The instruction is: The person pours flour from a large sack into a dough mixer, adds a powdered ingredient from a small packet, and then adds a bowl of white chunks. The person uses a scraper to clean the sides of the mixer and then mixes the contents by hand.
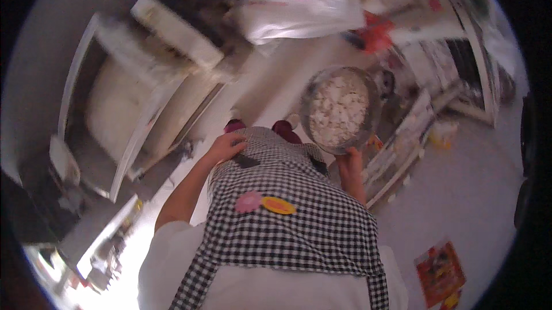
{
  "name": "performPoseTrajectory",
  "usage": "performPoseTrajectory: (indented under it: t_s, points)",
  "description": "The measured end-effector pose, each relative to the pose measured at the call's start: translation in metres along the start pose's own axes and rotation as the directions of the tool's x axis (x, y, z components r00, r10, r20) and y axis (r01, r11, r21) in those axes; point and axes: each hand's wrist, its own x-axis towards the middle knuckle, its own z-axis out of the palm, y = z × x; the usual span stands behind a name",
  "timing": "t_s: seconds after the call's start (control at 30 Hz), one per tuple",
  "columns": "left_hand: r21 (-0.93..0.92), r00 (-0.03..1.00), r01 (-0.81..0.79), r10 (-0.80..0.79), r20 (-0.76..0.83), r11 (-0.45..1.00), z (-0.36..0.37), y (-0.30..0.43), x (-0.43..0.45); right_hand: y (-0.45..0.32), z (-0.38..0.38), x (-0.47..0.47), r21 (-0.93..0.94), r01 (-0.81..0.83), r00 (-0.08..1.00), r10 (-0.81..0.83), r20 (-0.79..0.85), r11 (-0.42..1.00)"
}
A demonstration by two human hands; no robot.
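My right hand (350, 164) grips the near rim of a round metal bowl (374, 113), which hangs out to my right. The bowl is filled with pale, lumpy pieces (338, 111); what they are I cannot tell. At the front of my black-and-white checked apron (297, 232), my left hand (228, 147) rests against the cloth with bent fingers and holds nothing that shows. Part of my right hand is hidden behind the bowl.
Light-coloured cabinets or appliances (120, 103) stand at the left. A white plastic bag (306, 12) lies ahead, beside a red item (375, 34). Shelving with cluttered goods (401, 137) runs close by the bowl on the right. A colourful picture (440, 273) is at the lower right. Much is motion-blurred.
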Motion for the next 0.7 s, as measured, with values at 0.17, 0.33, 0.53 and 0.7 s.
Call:
performPoseTrajectory:
  t_s: [0.17,0.33,0.53,0.7]
  points:
    - [0.265,0.981,0.149,-0.108,-0.162,0.953,-0.001,-0.043,0.028,0.030,-0.033,0.030,0.031,0.040,0.982,-0.034,-0.186,0.999]
    - [0.073,0.995,0.095,-0.092,-0.032,0.993,-0.018,-0.066,0.086,0.057,-0.079,0.076,0.067,0.043,0.960,-0.023,-0.278,0.997]
    - [0.375,0.951,0.094,-0.195,0.241,0.922,-0.070,-0.016,0.155,0.080,-0.095,0.097,-0.462,0.175,0.941,-0.285,-0.180,0.869]
    - [0.185,0.932,-0.091,0.018,0.362,0.979,-0.079,0.032,0.251,0.065,-0.063,0.136,0.241,0.108,0.910,0.002,-0.415,0.965]
